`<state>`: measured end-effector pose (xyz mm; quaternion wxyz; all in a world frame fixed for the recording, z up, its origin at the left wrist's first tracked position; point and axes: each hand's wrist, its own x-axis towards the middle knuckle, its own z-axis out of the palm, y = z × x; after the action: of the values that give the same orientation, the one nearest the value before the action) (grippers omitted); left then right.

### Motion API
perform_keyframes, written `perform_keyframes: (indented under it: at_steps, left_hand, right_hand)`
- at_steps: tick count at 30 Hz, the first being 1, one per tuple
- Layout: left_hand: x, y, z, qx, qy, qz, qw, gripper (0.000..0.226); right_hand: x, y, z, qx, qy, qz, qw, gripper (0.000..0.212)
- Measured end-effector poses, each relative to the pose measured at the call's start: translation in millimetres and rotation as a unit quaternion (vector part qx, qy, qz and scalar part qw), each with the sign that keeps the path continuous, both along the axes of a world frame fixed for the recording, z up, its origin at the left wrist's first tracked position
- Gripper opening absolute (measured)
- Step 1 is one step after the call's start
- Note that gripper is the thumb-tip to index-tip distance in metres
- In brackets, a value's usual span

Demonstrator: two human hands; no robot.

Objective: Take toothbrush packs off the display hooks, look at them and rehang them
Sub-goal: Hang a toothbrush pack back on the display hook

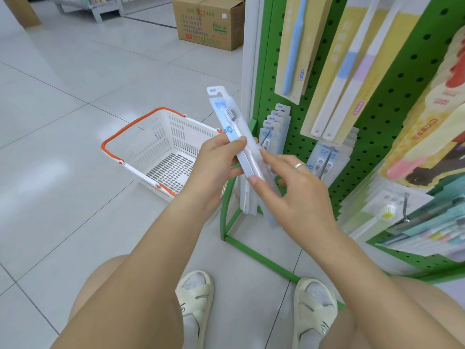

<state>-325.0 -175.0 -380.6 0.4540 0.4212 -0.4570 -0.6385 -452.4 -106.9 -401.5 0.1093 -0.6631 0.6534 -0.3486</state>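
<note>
- A toothbrush pack (230, 124), clear plastic with a pale blue card and a white brush with dark bristles, is held in the air just off the left edge of the green pegboard display (377, 117), clear of any hook, its hang tab pointing up and away and the pack tilted.
- The left hand (216, 163) grips the pack near its middle, thumb across the front and fingers curled behind.
- The right hand (294, 187) touches the lower part of the pack with its thumb and forefinger; the fingers are fairly straight, and whether it pinches the pack or only steadies it cannot be told. A ring (300, 165) sits on one finger.
- Just behind the hands, a row of similar blue packs (274, 122) hangs on a hook near the display's lower left edge, with a second bunch (327, 157) to its right.
- Higher on the display hang long beige and yellow packs (334, 71) with blue, white and lilac brushes.
- At the display's lower right corner lie stacked flat packs (412, 222) in pale colours.
- On the tiled floor (63, 122), left of the display's foot, stands a white basket (161, 152) with orange handles.
- A cardboard box (210, 21) stands on the floor farther back.
- The person's feet in pale sandals (314, 306) stand by the display's green base frame.
</note>
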Motion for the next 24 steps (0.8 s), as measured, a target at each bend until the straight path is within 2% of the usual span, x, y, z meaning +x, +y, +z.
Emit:
perform_keyframes:
  at_steps: [3, 6, 8, 11, 16, 20, 24]
  left_hand:
    - [3.5, 0.1, 0.8, -0.006, 0.019, -0.025, 0.999, 0.018]
    - [5.0, -0.6, 0.8, -0.005, 0.039, -0.041, 0.998, 0.017]
    - [5.8, -0.9, 0.4, -0.002, 0.045, -0.041, 0.998, 0.018]
    - [6.1, -0.6, -0.2, -0.004, 0.038, -0.031, 0.999, 0.022]
    - [6.1, 0.7, -0.4, -0.014, 0.024, -0.025, 0.999, 0.022]
    - [5.6, 1.6, 0.1, -0.024, 0.016, -0.031, 0.999, 0.019]
    - [4.3, -0.3, 3.5, -0.039, 0.049, -0.005, 0.998, 0.028]
  right_hand:
    - [-3.5, -4.8, 5.7, 0.063, -0.161, -0.002, 0.985, 0.039]
    - [-8.9, -7.1, 9.8, 0.137, -0.337, 0.018, 0.932, 0.031]
    - [-10.7, -6.6, 11.6, 0.175, -0.39, 0.028, 0.904, 0.025]
    - [-12.8, -6.4, 11.3, 0.196, -0.408, 0.04, 0.891, 0.018]
    - [-12.1, -6.6, 11.4, 0.201, -0.414, 0.042, 0.887, 0.022]
    - [-10.8, -6.4, 10.2, 0.17, -0.394, 0.038, 0.903, 0.026]
    - [-11.4, -5.4, 7.3, 0.187, -0.331, 0.058, 0.923, 0.026]
